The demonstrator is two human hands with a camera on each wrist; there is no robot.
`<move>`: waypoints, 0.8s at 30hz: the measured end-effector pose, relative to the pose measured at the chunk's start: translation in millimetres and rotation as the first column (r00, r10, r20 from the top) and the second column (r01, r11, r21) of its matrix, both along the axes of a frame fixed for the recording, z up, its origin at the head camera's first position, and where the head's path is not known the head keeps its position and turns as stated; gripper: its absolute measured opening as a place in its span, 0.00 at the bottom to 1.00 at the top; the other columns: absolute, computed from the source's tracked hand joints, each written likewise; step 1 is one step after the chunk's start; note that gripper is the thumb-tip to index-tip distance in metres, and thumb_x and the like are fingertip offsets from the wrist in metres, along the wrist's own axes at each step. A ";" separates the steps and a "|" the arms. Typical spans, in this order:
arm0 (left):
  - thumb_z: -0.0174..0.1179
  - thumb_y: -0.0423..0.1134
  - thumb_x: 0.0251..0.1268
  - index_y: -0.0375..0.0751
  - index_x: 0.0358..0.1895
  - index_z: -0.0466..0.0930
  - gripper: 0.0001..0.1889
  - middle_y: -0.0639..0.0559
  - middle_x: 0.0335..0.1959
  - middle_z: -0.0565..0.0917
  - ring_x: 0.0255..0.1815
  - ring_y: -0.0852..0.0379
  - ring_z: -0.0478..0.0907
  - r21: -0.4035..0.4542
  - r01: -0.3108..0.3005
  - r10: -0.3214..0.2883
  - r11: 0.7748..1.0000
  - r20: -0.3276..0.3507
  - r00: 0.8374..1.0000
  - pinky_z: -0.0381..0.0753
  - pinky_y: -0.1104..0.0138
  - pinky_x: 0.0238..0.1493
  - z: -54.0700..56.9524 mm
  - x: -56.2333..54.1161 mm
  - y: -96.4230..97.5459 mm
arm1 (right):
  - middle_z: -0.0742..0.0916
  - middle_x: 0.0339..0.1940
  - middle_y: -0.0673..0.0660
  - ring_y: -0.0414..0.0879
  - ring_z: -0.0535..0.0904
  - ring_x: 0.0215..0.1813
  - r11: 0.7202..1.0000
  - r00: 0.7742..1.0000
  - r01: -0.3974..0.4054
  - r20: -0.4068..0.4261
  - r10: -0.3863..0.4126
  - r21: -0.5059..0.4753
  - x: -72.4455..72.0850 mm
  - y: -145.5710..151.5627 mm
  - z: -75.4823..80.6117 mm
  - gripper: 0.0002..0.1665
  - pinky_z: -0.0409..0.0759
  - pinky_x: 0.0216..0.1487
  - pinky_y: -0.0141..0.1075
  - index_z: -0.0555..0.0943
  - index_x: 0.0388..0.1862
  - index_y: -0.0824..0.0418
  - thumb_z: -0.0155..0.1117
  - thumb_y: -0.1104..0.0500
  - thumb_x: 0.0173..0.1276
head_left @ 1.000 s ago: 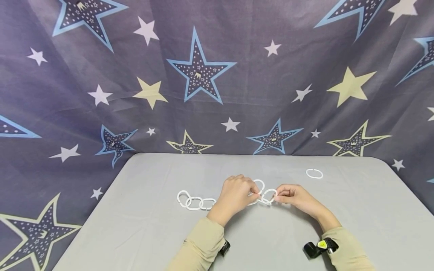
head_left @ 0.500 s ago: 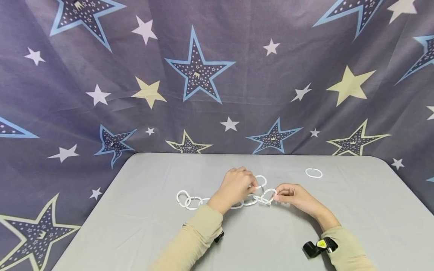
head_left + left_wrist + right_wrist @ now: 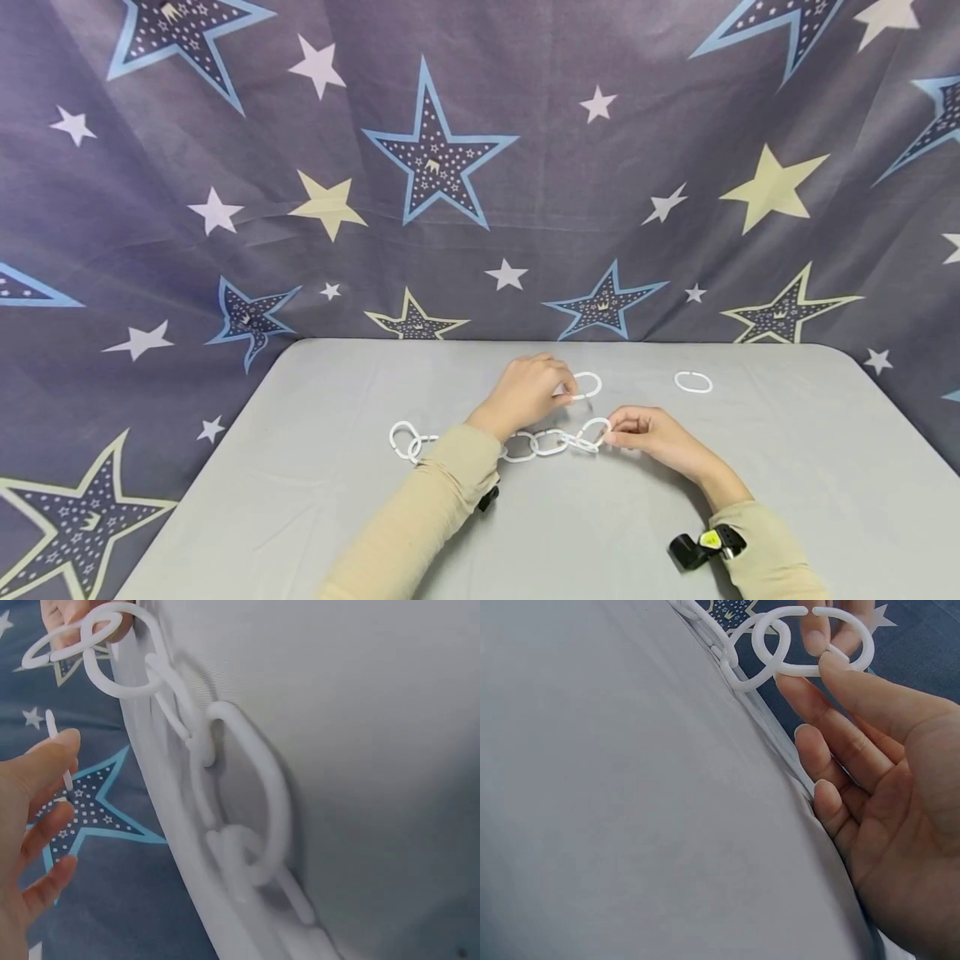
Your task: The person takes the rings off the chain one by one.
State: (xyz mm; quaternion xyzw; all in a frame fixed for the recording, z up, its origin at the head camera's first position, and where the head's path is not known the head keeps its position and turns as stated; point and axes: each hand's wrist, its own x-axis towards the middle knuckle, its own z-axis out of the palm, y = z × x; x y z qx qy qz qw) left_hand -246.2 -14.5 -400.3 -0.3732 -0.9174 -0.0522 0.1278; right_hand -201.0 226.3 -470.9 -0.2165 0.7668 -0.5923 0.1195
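Chain [image 3: 536, 446] is starting left of our left hand, passing out of sight at our sleeve [image 3: 457, 467] and running to our right hand. Our left hand [image 3: 525, 390] is pinching a separate link [image 3: 600, 385], apart from the chain. Our right hand [image 3: 648, 437] is pinching the end link [image 3: 596, 419]; a loose link [image 3: 693, 392] is lying beyond that hand. We are apparently lengthening the chain; the next move seems to be calling for matching a gap to the end link and hooking on.

Before a curtain [image 3: 480, 250], a table [image 3: 585, 533] holds a chain [image 3: 199, 739] running nine to three o'clock and, at two o'clock from its right end, a loose ring [image 3: 696, 392].
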 end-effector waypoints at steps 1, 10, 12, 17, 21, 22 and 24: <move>0.69 0.51 0.60 0.62 0.39 0.88 0.06 0.68 0.41 0.85 0.43 0.65 0.78 0.003 0.000 0.000 1.000 0.020 1.000 0.77 0.69 0.44 0.3 -2.0 1.7 | 0.88 0.35 0.57 0.38 0.79 0.33 1.000 1.000 -0.002 0.000 0.002 -0.003 -0.5 0.0 -0.3 0.11 0.75 0.32 0.30 0.80 0.42 0.70 0.67 0.63 0.67; 0.69 0.51 0.61 0.63 0.39 0.88 0.05 0.69 0.45 0.85 0.46 0.65 0.78 -0.032 -0.002 0.007 0.999 0.154 0.988 0.77 0.68 0.46 -1.0 -21.2 17.1 | 0.88 0.35 0.56 0.38 0.79 0.33 1.000 1.000 -0.009 0.001 0.009 0.000 -5.3 -0.7 -0.9 0.11 0.74 0.32 0.29 0.81 0.42 0.70 0.67 0.62 0.67; 0.69 0.51 0.61 0.63 0.39 0.88 0.05 0.70 0.45 0.85 0.46 0.66 0.78 -0.043 0.004 0.003 0.999 0.167 0.986 0.77 0.68 0.47 -1.4 -25.1 21.1 | 0.88 0.35 0.57 0.38 0.79 0.33 1.000 1.000 -0.013 -0.002 0.013 -0.001 -5.5 -0.6 -0.7 0.10 0.74 0.32 0.30 0.81 0.42 0.70 0.67 0.63 0.67; 0.69 0.49 0.61 0.63 0.38 0.89 0.04 0.70 0.43 0.85 0.47 0.65 0.79 -0.073 0.022 -0.007 0.997 0.192 0.981 0.77 0.68 0.47 -1.8 -33.4 33.3 | 0.88 0.34 0.58 0.38 0.78 0.32 1.000 1.000 -0.014 -0.009 0.014 -0.002 -4.5 1.0 -0.5 0.09 0.74 0.32 0.30 0.81 0.42 0.69 0.66 0.63 0.67; 0.70 0.49 0.59 0.62 0.37 0.89 0.03 0.70 0.41 0.85 0.45 0.65 0.79 -0.097 0.040 -0.020 0.994 0.198 0.980 0.76 0.69 0.48 -2.3 -38.6 42.9 | 0.88 0.36 0.56 0.37 0.80 0.33 1.000 1.000 -0.010 -0.016 0.010 -0.002 -3.1 1.8 -0.7 0.10 0.75 0.31 0.30 0.81 0.43 0.70 0.66 0.64 0.68; 0.71 0.49 0.59 0.63 0.36 0.89 0.04 0.70 0.41 0.86 0.45 0.66 0.79 -0.103 0.045 -0.024 0.994 0.198 0.980 0.76 0.69 0.48 -2.9 -40.1 45.2 | 0.89 0.36 0.56 0.37 0.80 0.34 1.000 1.000 -0.009 -0.018 0.009 -0.003 -2.6 1.7 -0.6 0.10 0.75 0.31 0.30 0.80 0.43 0.71 0.66 0.64 0.68; 0.71 0.49 0.58 0.63 0.36 0.89 0.04 0.70 0.40 0.86 0.44 0.66 0.79 -0.112 0.051 -0.028 0.992 0.198 0.980 0.75 0.70 0.49 -3.9 -43.3 49.3 | 0.89 0.36 0.54 0.37 0.80 0.34 1.000 1.000 -0.008 -0.015 0.008 -0.004 -1.3 1.4 -0.3 0.10 0.75 0.31 0.29 0.80 0.43 0.71 0.66 0.64 0.68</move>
